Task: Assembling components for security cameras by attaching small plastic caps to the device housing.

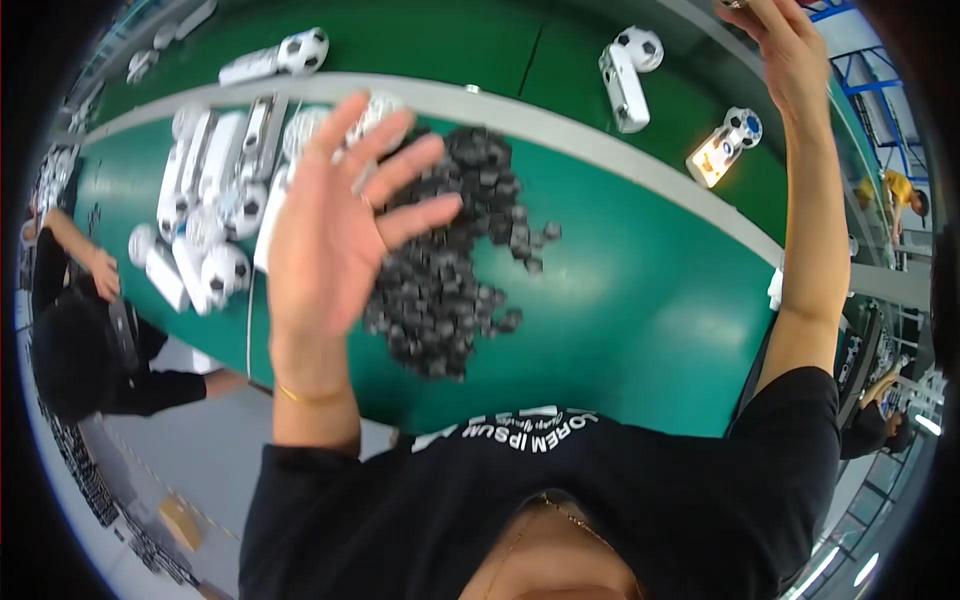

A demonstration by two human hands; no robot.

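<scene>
My left hand [335,235] is raised palm-up above the table, its fingers spread and nothing in them. Below and beside it lies a large heap of small black pieces [430,290], partly hidden by the hand. Left of that, several white oblong units with round football-patterned ends [225,270] are packed in a group. At the upper right, my right arm stretches far out. My right hand [795,50] reaches the picture's top edge with its fingers bent around something small, mostly cut off and too little shown to name.
Past a grey rail [640,150], a green belt [450,45] carries more football-ended units, one with a lit face [715,160]. A person in black [80,340] works at the left, hands near the table. A brown box [180,522] stands on the floor. Other people appear far right.
</scene>
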